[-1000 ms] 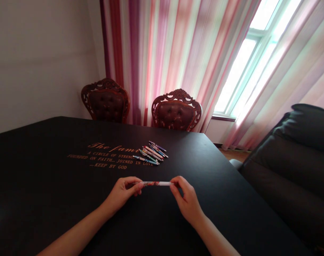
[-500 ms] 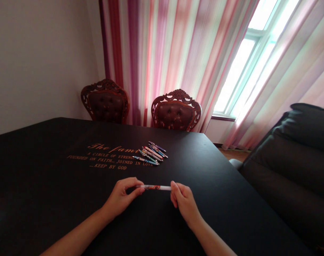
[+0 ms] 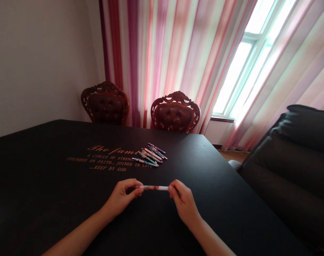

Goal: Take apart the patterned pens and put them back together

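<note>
A white pen [image 3: 155,187] with a red pattern lies level between my two hands, above the black table [image 3: 71,199]. My left hand [image 3: 123,192] pinches its left end between thumb and fingers. At the other end, my right hand [image 3: 183,199] grips it the same way, so both tips are hidden by fingers. Beyond the hands, a loose pile of several patterned pens [image 3: 151,155] rests on the table, partly covering the printed gold lettering [image 3: 108,158].
Two carved chairs with dark padded backs, a left one [image 3: 107,106] and a right one [image 3: 175,113], stand behind the far table edge. A black leather armchair [image 3: 292,170] is on the right. Striped curtains [image 3: 172,46] hang at the back.
My right thumb and fingers have shifted slightly on the pen's right end, the fingers now less curled. The left hand keeps its hold; the view tilts up a little.
</note>
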`<state>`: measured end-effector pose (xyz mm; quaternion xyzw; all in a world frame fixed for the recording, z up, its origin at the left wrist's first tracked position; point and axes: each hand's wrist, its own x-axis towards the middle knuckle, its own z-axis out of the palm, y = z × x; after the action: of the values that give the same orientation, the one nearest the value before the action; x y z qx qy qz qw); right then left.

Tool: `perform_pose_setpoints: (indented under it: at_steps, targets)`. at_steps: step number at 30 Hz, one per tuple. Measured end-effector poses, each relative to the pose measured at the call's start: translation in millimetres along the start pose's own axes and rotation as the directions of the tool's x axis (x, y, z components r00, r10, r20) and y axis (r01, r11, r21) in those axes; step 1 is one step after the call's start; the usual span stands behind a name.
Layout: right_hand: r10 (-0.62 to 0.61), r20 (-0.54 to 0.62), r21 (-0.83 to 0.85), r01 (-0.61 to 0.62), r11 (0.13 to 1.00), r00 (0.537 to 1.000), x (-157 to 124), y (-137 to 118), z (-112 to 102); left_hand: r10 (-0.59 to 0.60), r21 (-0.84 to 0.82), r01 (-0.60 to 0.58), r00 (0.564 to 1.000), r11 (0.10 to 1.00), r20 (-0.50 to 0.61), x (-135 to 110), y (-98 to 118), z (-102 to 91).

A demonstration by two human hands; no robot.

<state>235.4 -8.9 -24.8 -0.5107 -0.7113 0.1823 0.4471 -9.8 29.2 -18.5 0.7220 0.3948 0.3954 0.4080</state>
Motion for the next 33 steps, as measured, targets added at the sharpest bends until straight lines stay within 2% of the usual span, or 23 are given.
perform_pose_setpoints:
  at_steps: [3,6,8,10,14,18,20,22,25,27,29,33]
  targets:
    - [0.049,0.008,0.045,-0.049,0.998,0.999,-1.6,-1.3,2.9,0.086,0.095,-0.085,0.996,0.992,-0.007,-1.8,0.0,-0.1]
    - [0.165,0.033,0.13,-0.168,0.977,0.986,-2.7,-2.4,6.7,0.157,0.145,-0.154,0.987,0.977,-0.013,-3.4,1.7,0.2]
    - [0.233,0.051,0.19,-0.238,0.952,0.971,-2.9,-2.6,9.0,0.189,0.177,-0.183,0.982,0.967,-0.017,-4.2,2.8,0.3]
    - [0.247,0.049,0.24,-0.252,0.938,0.968,-2.6,-2.8,10.5,0.188,0.191,-0.18,0.982,0.965,-0.024,-4.3,3.6,0.4]
    - [0.18,0.018,0.302,-0.177,0.937,0.984,-1.1,-5.1,9.6,0.086,0.116,-0.083,0.996,0.99,-0.025,-2.7,5.2,2.0]
    - [0.171,0.005,0.34,-0.163,0.926,0.985,0.1,-7.4,7.7,-0.109,-0.132,0.106,0.994,0.986,-0.012,-0.5,5.5,4.6]
    - [0.196,-0.009,0.394,-0.176,0.902,0.981,0.3,-6.7,8.0,-0.183,-0.312,0.179,0.983,0.933,0.015,0.8,4.3,5.1]
    - [0.226,-0.006,0.459,-0.198,0.866,0.974,0.2,-5.1,8.8,-0.216,-0.523,0.215,0.975,0.825,0.058,2.1,2.7,4.7]
    - [0.257,0.009,0.516,-0.225,0.826,0.966,-0.2,-3.2,9.5,-0.259,-0.782,0.275,0.954,0.559,0.151,3.8,0.3,3.7]
    - [0.256,0.009,0.525,-0.223,0.822,0.967,-0.4,-3.9,9.2,-0.282,-0.851,0.312,0.938,0.423,0.203,4.3,-1.7,3.7]
    - [0.243,0.003,0.52,-0.209,0.828,0.97,-0.4,-6.2,8.5,-0.282,-0.872,0.321,0.933,0.369,0.224,4.3,-4.4,4.5]
    - [0.234,0.0,0.499,-0.203,0.843,0.972,-0.8,-11.5,7.4,-0.251,-0.877,0.313,0.94,0.363,0.232,3.8,-10.2,6.1]
